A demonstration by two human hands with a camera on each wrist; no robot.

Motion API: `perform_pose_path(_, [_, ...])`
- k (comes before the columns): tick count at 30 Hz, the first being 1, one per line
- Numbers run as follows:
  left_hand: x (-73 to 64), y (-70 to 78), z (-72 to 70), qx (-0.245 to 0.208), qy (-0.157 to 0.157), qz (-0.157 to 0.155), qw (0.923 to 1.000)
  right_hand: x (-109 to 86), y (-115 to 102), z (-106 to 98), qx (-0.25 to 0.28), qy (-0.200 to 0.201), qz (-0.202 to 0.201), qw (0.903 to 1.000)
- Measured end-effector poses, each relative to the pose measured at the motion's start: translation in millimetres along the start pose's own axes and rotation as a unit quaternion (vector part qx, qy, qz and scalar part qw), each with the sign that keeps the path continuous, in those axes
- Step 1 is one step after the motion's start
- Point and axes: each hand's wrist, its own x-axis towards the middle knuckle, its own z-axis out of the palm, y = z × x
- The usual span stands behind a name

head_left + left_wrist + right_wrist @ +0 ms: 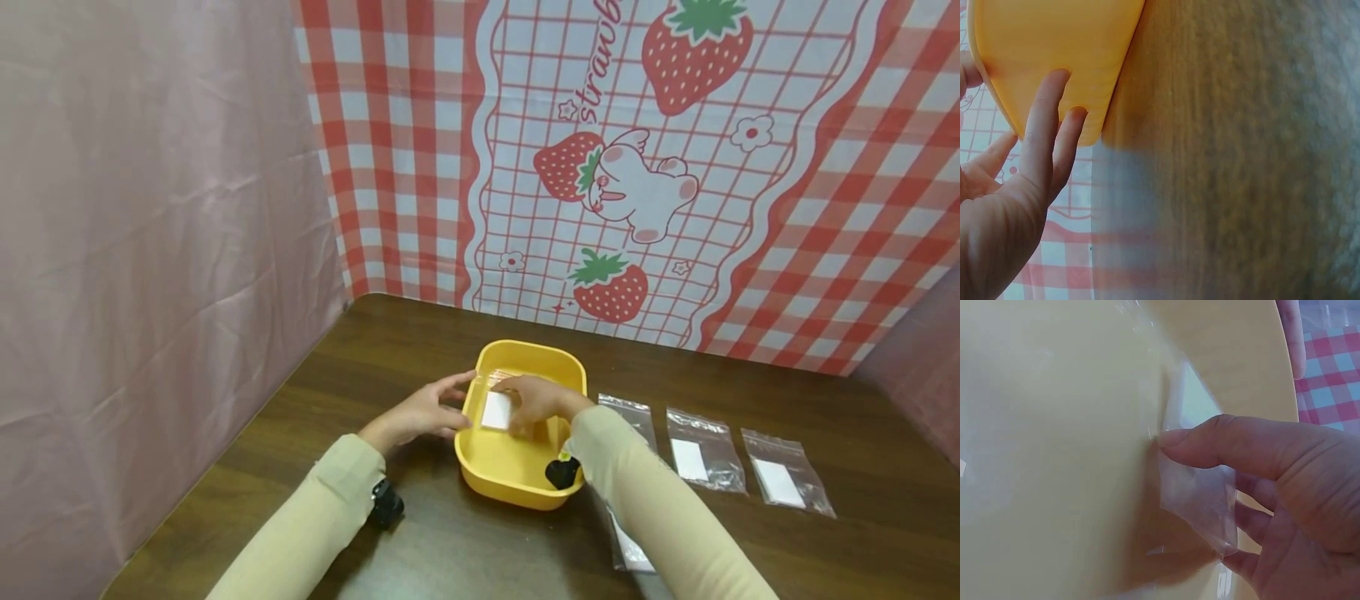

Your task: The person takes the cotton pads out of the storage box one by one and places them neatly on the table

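A yellow plastic tub [504,460] stands on the table between both hands. My left hand [420,414] is at its left side, fingers spread and fairly straight; in the left wrist view, fingertips [1057,78] lie against the outer wall. Down inside the tub, my right hand [542,398] pinches a clear zip bag [1194,487] holding a white card. The thumb presses its near face while the other fingers sit behind, partly hidden. From the head view, the bag's white card [496,410] shows near the tub's left wall.
Right of the tub, similar clear bags with white cards lie in a row: one bag [630,410] partly behind the right sleeve, a middle bag [705,454] and a far-right bag [787,475]. Another bag [633,550] shows below the right forearm. A checked strawberry cloth [420,167] hangs behind the table.
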Motion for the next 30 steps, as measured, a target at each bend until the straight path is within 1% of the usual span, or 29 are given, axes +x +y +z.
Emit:
perform_pose_path(3, [-0.1, -0.1, 0.5, -0.001, 0.000, 0.003, 1.0000, 0.5, 0, -1, -0.008, 0.007, -0.003, 0.9999])
perform_pose_path(8, [-0.6, 0.8, 0.5, 0.003, 0.001, 0.002, 1.0000, -0.2, -2, -3, 0.002, 0.016, -0.006, 0.9998])
perform_pose_path(16, [0.5, 0.3, 0.0, 0.009, 0.007, -0.005, 0.9999, -3.6, -3, -10, -0.011, 0.049, -0.033, 0.9982])
perform_pose_path(19, [0.8, 0.0, 0.5, 0.007, 0.007, -0.003, 0.9999, -5.1, -4, -14, -0.014, 0.061, -0.049, 0.9968])
perform_pose_path(22, [0.6, -0.1, 0.8, 0.002, 0.004, 0.005, 1.0000, -8.0, -5, -18, -0.011, 0.073, -0.055, 0.9958])
perform_pose_path(26, [0.2, -0.8, 0.7, 0.000, 0.001, 0.013, 0.9999, -13.8, -9, -22, -0.005, 0.090, -0.046, 0.9949])
perform_pose_path(30, [-0.3, -1.5, 0.5, 0.004, 0.003, 0.014, 0.9999, -19.4, -13, -24, -0.004, 0.117, -0.035, 0.9925])
